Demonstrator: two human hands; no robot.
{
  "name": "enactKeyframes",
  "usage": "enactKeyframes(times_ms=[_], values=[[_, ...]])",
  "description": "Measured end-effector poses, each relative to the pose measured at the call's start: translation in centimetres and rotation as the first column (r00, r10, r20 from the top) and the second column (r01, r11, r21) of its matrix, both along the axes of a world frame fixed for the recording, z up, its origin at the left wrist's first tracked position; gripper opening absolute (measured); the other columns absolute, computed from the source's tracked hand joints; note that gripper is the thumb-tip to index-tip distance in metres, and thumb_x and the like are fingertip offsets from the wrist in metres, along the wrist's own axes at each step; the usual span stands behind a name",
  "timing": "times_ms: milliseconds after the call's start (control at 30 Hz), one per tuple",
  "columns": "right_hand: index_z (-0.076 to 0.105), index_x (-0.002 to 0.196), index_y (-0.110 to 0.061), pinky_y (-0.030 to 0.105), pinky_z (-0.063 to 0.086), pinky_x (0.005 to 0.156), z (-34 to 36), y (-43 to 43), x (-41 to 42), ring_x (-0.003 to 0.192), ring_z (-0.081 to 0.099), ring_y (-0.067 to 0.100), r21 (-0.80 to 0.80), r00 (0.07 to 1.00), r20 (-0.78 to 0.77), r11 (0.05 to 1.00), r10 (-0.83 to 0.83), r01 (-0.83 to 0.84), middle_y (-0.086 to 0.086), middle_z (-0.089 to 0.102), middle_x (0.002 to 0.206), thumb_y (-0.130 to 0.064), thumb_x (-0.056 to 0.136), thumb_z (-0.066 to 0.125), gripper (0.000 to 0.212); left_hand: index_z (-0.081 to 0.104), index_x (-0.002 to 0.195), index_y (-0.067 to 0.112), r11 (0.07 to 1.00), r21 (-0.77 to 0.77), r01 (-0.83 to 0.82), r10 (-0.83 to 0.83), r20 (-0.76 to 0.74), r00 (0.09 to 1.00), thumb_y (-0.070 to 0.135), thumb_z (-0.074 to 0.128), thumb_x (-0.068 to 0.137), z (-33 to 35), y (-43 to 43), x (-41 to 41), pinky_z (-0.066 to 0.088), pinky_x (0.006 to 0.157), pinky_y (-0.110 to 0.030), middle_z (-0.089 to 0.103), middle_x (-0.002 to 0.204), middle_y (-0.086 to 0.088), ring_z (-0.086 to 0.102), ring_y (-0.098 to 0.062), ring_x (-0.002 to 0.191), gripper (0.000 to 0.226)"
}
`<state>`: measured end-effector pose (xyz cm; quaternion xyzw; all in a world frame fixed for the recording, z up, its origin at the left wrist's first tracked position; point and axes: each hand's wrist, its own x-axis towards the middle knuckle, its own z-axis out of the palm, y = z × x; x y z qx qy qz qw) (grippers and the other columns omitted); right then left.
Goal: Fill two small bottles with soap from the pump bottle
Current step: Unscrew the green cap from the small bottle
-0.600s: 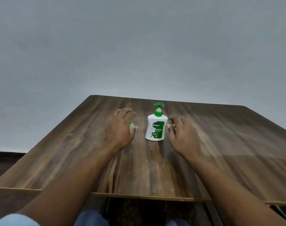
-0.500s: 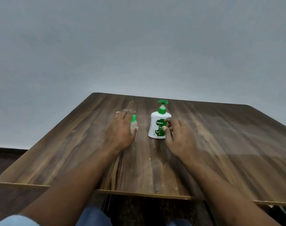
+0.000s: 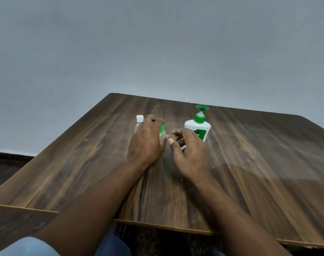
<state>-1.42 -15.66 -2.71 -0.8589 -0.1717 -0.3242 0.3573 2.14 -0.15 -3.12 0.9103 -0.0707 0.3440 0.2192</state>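
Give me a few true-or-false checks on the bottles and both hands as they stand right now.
1. The pump bottle stands upright on the table. True.
2. Both small bottles carry green caps. False: the white-capped bottle stands next to the green-capped bottle.
3. The right hand presses the pump head. False: it sits low in front of the pump bottle's body, and the pump head is untouched.
4. The left hand curls its fingers round the green-capped bottle. True.
5. Both small bottles are already uncapped. False: both caps are on.
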Motion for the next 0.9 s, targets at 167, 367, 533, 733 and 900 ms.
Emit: enactKeyframes(times_ms=[167, 367, 533, 733, 900], values=[[0.07, 0.108, -0.02, 0.035, 0.059, 0.077, 0.5, -0.8, 0.9, 0.088, 0.068, 0.01, 0.015, 0.998, 0.027, 0.999, 0.051, -0.052, -0.01, 0.071, 0.101, -0.025, 0.093, 0.073, 0.016, 0.043, 0.143, 0.038, 0.976, -0.162, 0.145, -0.158, -0.074, 0.985, 0.045, 0.06, 0.091, -0.9, -0.5, 0.3, 0.057, 0.075, -0.039, 0.067, 0.124, 0.004, 0.067, -0.02, 0.101, 0.055], [0.07, 0.118, -0.022, 0.027, 0.055, 0.081, 2.1, 0.2, 2.2, 0.087, 0.065, 0.005, -0.082, 0.993, 0.013, 0.99, 0.116, -0.115, -0.014, 0.071, 0.106, -0.025, 0.09, 0.077, 0.029, 0.052, 0.084, 0.04, 0.909, -0.354, 0.222, -0.3, -0.184, 0.936, 0.034, 0.066, 0.085, -1.5, 1.0, 0.1, 0.039, 0.056, -0.019, 0.06, 0.071, 0.014, 0.058, 0.002, 0.063, 0.016], [0.068, 0.121, -0.018, 0.032, 0.055, 0.08, 1.8, 1.6, 3.5, 0.085, 0.068, 0.015, -0.141, 0.996, 0.058, 0.988, 0.072, -0.063, -0.004, 0.07, 0.115, -0.029, 0.087, 0.079, 0.038, 0.05, 0.084, 0.046, 0.913, -0.317, 0.255, -0.339, -0.246, 0.908, 0.031, 0.082, 0.077, -1.6, 2.0, -0.6, 0.037, 0.057, -0.01, 0.059, 0.071, 0.018, 0.058, 0.005, 0.066, 0.036], [0.069, 0.104, -0.021, 0.025, 0.042, 0.076, 1.8, 2.0, 4.1, 0.091, 0.063, 0.015, -0.217, 1.0, 0.004, 0.976, 0.03, -0.029, -0.005, 0.067, 0.103, -0.04, 0.086, 0.08, 0.029, 0.058, 0.088, 0.038, 0.899, -0.332, 0.285, -0.37, -0.231, 0.9, 0.031, 0.08, 0.074, -1.6, 2.1, -0.5, 0.04, 0.06, -0.018, 0.065, 0.076, 0.015, 0.061, -0.001, 0.069, 0.027], [0.069, 0.104, -0.022, 0.023, 0.038, 0.074, 1.5, 1.8, 4.5, 0.09, 0.062, 0.012, -0.209, 0.999, -0.009, 0.977, 0.034, -0.035, -0.008, 0.069, 0.102, -0.037, 0.085, 0.083, 0.028, 0.072, 0.111, 0.035, 0.673, -0.692, 0.26, -0.582, -0.279, 0.763, 0.008, 0.072, 0.075, -0.4, 5.1, -0.1, 0.057, 0.084, -0.03, 0.074, 0.101, 0.005, 0.066, -0.01, 0.091, 0.045]])
